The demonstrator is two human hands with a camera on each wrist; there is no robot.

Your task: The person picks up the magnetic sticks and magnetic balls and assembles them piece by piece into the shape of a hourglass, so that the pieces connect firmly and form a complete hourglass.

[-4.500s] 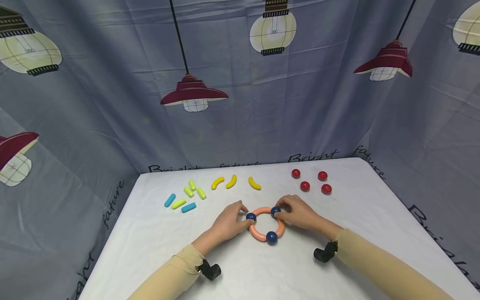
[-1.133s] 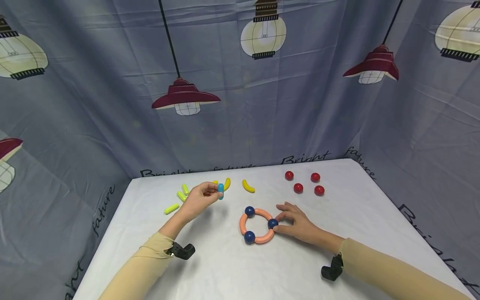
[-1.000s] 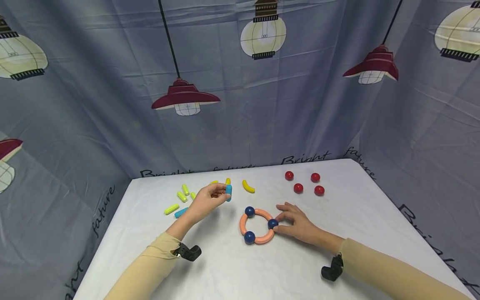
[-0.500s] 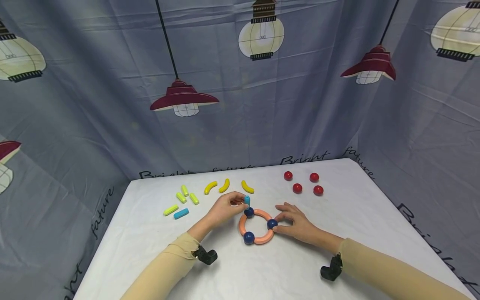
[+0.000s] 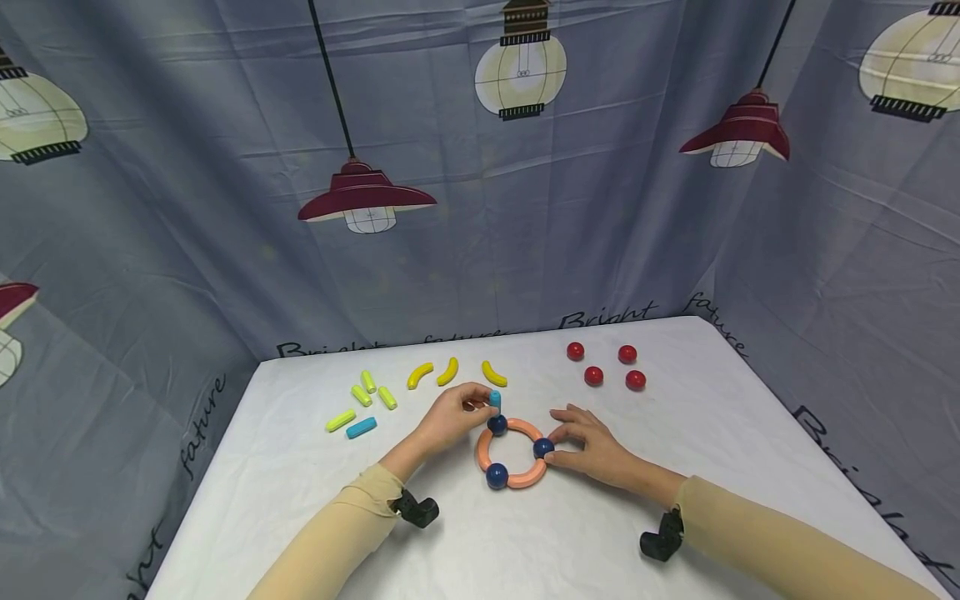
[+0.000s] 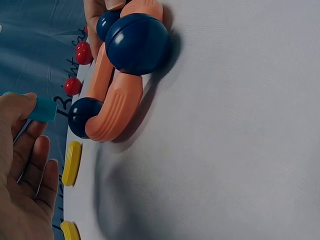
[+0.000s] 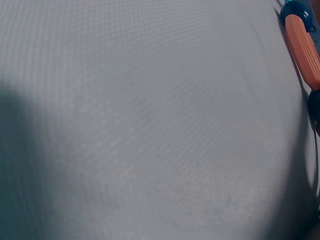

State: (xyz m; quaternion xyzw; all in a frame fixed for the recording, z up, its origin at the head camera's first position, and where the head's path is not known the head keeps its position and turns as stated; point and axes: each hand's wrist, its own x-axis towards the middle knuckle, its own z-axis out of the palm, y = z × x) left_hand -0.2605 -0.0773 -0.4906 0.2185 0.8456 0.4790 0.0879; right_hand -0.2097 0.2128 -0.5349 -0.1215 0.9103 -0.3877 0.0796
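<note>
Beside the ring (image 5: 483, 454), hands (image 5: 447, 419) (image 5: 591, 450); left pinches blue rod (image 5: 495, 400).

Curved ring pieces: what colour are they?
Salmon orange; the curved pieces show best in the left wrist view, up close.

Black script lettering (image 5: 609, 315) printed on a grey-blue curtain (image 5: 450, 275).
Back, lower part, left to right: "Bright" (image 5: 330, 347), "fature" (image 5: 467, 337), "Bright"; at the right-hand corner, "fature". Left side: "fature", with a cut-off "ght" below. Right side: "Bright", then a further slanted word running down to the picture's edge, possibly "fature". Left wrist view: same script, turned sideways, broken up by things in front.
</note>
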